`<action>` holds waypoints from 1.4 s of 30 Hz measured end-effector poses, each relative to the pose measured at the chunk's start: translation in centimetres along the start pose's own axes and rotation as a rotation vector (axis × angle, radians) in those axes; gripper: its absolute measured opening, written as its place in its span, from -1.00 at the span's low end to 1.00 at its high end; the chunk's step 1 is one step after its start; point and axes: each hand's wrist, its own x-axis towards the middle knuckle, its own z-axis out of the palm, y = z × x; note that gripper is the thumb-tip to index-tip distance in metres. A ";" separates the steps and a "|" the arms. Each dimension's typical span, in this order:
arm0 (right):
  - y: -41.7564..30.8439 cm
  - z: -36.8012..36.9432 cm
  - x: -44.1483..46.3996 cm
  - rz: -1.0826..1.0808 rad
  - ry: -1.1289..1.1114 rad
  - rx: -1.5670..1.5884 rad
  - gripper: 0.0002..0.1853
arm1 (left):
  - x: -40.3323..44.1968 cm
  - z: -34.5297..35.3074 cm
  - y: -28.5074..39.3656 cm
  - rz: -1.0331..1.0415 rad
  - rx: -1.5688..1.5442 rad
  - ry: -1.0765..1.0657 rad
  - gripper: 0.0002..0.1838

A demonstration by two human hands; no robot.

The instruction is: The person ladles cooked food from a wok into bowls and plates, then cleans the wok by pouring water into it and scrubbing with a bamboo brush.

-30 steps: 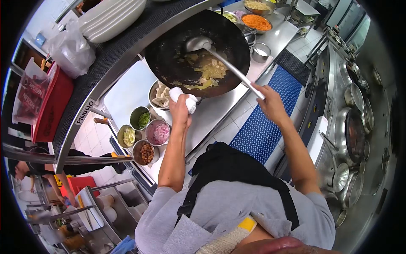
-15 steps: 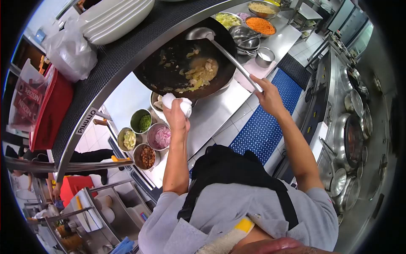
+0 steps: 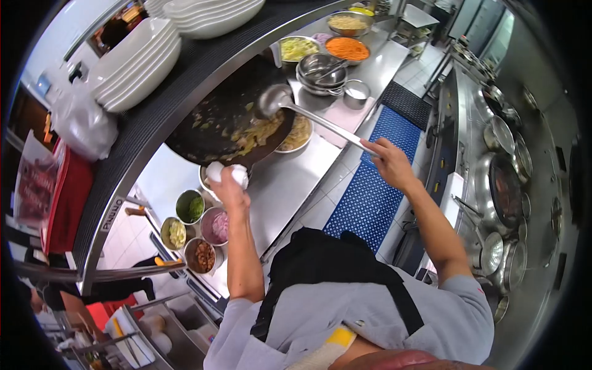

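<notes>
My left hand (image 3: 231, 190) is closed round a white cloth (image 3: 237, 176) at the near rim of a large dark wok (image 3: 213, 102). The wok tilts to the right, with cooked food (image 3: 256, 134) near its lower right edge. Beneath that edge, a round metal dish (image 3: 297, 135) holds similar food and is partly hidden by the wok. My right hand (image 3: 388, 161) grips the handle end of a long metal ladle (image 3: 327, 125). The ladle's bowl is at the wok's right rim.
Metal pots of green herbs (image 3: 190, 206), pink onion (image 3: 216, 226) and brown pieces (image 3: 200, 255) stand near my left forearm. Behind are stacked bowls (image 3: 322, 73) and shredded carrot (image 3: 347, 49). A shelf (image 3: 185, 71) with plates overhangs the wok. Another person (image 3: 71, 302) is at lower left.
The wok and my left hand have moved left and down in view, and the wok has tipped. The round dish of food has come into sight under its edge. The ladle has shifted left and lower.
</notes>
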 end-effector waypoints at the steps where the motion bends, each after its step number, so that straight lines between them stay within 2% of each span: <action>1: 0.1 0.7 0.4 -0.009 0.013 0.015 -0.37 | 0.5 -0.4 -0.6 0.021 -0.023 -0.045 -0.68; 4: -0.7 2.3 1.8 0.019 0.033 0.038 -0.36 | -1.8 1.0 2.5 -0.111 0.097 0.059 -0.68; 5: -0.5 2.9 2.2 -0.002 0.019 0.047 -0.38 | 0.1 -0.9 -0.1 -0.018 0.149 0.046 -0.67; 6: -0.5 3.6 2.0 0.003 -0.002 0.065 -0.38 | -0.9 0.6 1.2 0.028 0.051 0.041 -0.69; 11: 1.2 3.9 1.0 0.034 -0.040 0.081 -0.38 | 0.1 0.9 0.3 0.069 -0.028 -0.026 -0.66; 14: 2.9 3.7 0.2 0.002 -0.036 0.061 -0.38 | 0.4 1.4 -0.3 0.115 0.024 0.010 -0.63; 17: 4.4 3.0 -0.1 -0.036 -0.018 0.030 -0.39 | 0.6 2.5 -1.4 0.195 -0.040 0.098 -0.74; 20: 5.1 2.2 -0.1 0.006 -0.049 0.034 -0.39 | 1.9 2.3 -3.8 0.288 0.081 0.162 -0.73; 24: 6.5 1.2 0.1 -0.035 -0.024 0.023 -0.39 | 1.3 3.3 -4.0 0.364 0.223 0.247 -0.54; 30: 5.5 -1.5 1.1 -0.020 -0.037 -0.039 -0.39 | 1.3 3.4 -3.5 0.377 0.424 0.261 -0.45; 34: 1.6 1.9 3.5 0.014 -0.097 0.242 -0.39 | 0.5 3.8 -2.9 0.317 0.245 0.234 -0.47; 36: 0.5 5.6 4.6 -0.066 -0.055 0.398 -0.39 | 0.1 4.0 -3.1 0.296 0.156 0.208 -0.48; 42: -0.2 9.3 3.0 -0.089 -0.112 0.400 -0.38 | -0.4 5.0 -3.0 0.191 0.022 0.201 -0.50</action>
